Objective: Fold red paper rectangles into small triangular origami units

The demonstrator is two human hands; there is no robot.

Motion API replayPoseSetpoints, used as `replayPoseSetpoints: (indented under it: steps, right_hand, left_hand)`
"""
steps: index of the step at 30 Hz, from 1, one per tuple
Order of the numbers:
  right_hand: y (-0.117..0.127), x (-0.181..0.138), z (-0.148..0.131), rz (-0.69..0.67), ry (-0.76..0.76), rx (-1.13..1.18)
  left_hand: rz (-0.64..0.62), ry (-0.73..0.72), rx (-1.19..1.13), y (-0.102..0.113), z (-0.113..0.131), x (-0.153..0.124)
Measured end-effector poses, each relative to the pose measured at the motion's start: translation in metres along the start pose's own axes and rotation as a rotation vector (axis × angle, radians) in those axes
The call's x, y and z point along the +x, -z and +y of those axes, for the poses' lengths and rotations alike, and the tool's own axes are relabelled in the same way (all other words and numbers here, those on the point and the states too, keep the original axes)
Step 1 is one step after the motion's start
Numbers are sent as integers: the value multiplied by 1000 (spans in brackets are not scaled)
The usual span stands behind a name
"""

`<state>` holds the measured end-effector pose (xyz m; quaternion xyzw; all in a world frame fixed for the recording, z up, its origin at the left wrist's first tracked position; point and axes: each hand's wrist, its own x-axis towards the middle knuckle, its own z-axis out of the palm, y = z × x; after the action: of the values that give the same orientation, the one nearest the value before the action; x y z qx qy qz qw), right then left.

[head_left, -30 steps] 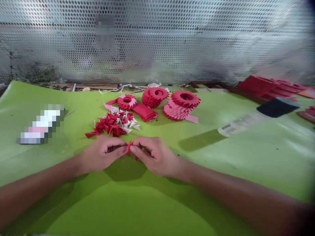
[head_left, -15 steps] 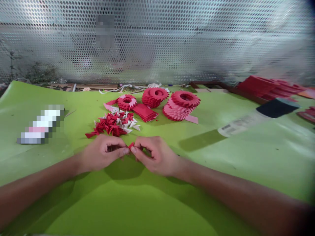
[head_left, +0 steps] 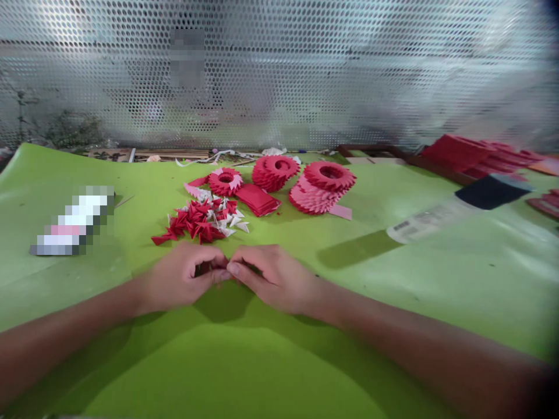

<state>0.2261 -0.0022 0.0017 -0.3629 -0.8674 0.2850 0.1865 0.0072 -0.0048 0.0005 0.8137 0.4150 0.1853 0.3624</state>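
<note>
My left hand (head_left: 181,276) and my right hand (head_left: 271,276) meet fingertip to fingertip low over the green table cover (head_left: 244,361). Both are pinched closed on a small red folded paper piece, which is almost wholly hidden between the fingers now. Just beyond the hands lies a loose pile of red and white folded paper triangles (head_left: 201,221). Farther back stand red paper rings (head_left: 277,170) built from such pieces, a smaller ring (head_left: 225,180), and a stack of red paper slips (head_left: 257,199).
A clear bottle with a dark cap (head_left: 458,206) lies on its side at the right. Red paper stacks (head_left: 476,154) sit at the far right. A blurred-out object (head_left: 72,224) lies at the left. A perforated metal screen (head_left: 279,70) closes off the back.
The red piece, which stuck up between my thumbs before, has sunk out of sight as my fingers closed over it. Both hands have dropped slightly toward the table.
</note>
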Motion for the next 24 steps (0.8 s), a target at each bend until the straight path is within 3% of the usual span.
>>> replayPoseSetpoints:
  steps: [6,16,24]
  right_hand:
    - [-4,-1,1,84,102,-28]
    - [3,2,0,9,-5,1]
    - [0,4,3,39,-31,-15]
  left_hand:
    - [-48,-12,-21,2,0,-3]
    - [-37,145,-100,6,2,1]
    - [-40,44,17,6,2,0]
